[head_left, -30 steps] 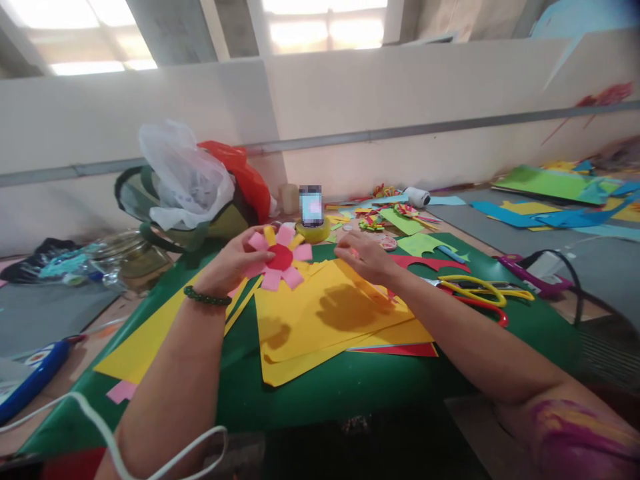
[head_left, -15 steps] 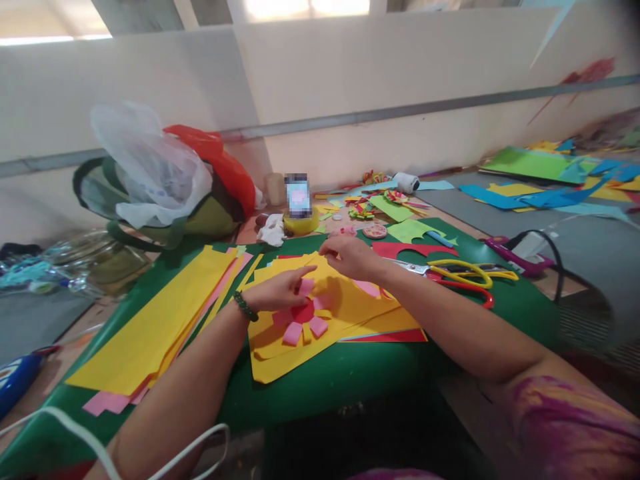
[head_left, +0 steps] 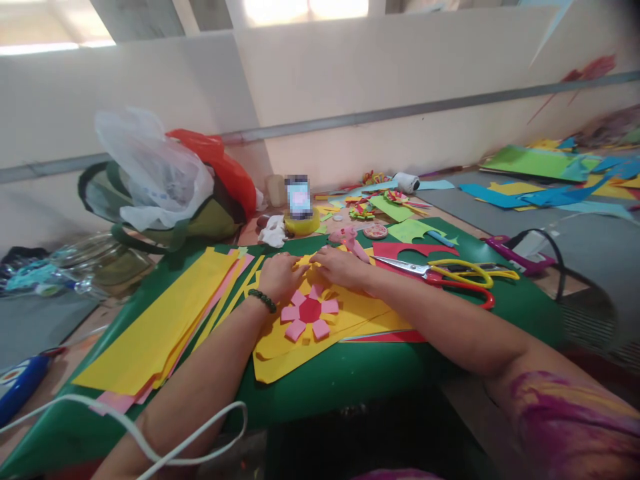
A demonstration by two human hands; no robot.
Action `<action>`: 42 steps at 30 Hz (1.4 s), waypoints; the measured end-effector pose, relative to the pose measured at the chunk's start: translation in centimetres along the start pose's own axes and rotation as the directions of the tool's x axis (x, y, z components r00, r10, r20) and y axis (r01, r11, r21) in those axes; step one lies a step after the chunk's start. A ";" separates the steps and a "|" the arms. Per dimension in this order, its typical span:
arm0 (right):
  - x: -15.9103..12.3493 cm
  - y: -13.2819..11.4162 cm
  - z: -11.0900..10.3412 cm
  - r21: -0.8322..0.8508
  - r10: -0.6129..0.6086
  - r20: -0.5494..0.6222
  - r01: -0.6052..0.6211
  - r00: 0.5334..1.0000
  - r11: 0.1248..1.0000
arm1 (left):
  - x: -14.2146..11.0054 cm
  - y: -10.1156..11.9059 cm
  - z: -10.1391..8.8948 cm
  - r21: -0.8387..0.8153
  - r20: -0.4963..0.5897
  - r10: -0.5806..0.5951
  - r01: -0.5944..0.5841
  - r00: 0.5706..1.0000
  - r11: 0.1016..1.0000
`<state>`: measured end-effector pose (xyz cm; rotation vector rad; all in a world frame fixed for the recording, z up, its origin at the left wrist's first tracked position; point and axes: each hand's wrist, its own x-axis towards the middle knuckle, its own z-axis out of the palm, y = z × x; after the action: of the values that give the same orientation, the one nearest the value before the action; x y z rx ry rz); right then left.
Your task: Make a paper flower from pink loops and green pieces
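Note:
A paper flower point(head_left: 309, 311) with pink and yellow petals and a red centre lies flat on a stack of yellow sheets point(head_left: 280, 350). Neither hand touches it. My left hand point(head_left: 280, 275), with a green bead bracelet at the wrist, sits just beyond the flower with its fingers curled down onto the yellow paper. My right hand point(head_left: 341, 265) is beside it, fingertips pressed together on a small yellow piece at the far edge of the sheets. What the left fingers grip is hidden.
Yellow- and red-handled scissors point(head_left: 450, 277) lie right of my hands on the green mat point(head_left: 350, 380). Long yellow and pink strips point(head_left: 165, 320) lie at the left. Bags point(head_left: 170, 187), a phone on a tape roll point(head_left: 299, 200), a pink glue gun point(head_left: 520, 263) and scraps sit behind. A white cable point(head_left: 150, 440) crosses the front.
My left hand brought the flower down from the air, laid it on the yellow sheets, then let go and moved up beside my right hand.

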<state>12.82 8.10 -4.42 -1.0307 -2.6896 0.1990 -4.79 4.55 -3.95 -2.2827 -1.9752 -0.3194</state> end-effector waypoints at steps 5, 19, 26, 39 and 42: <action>-0.3 -0.4 -0.5 -0.005 0.029 0.010 -0.029 1.000 1.000 | 0.3 0.6 0.5 0.108 0.048 -0.007 0.001 0.999 0.994; 0.2 1.1 0.4 0.226 0.090 -0.257 -0.030 0.962 0.974 | 0.1 -0.1 -0.6 0.016 -0.081 -0.020 0.021 0.996 1.000; 0.6 1.1 0.3 0.741 0.159 -0.299 0.125 0.941 0.659 | -1.0 0.1 -2.4 -0.116 -0.298 0.148 -0.190 0.943 0.975; -1.9 -0.7 -1.5 0.106 -0.260 -0.559 0.378 0.788 0.920 | -2.2 1.6 -3.3 -0.971 0.166 -0.127 0.185 0.978 0.150; -1.8 -0.8 -1.2 0.162 -0.247 -0.534 0.384 0.809 0.909 | -2.2 1.6 -3.1 -0.973 0.137 -0.155 0.162 0.978 0.164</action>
<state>13.95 6.39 -3.45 -0.4506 -2.2269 0.1842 -3.75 1.52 -1.37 -2.4653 -2.3169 -2.2774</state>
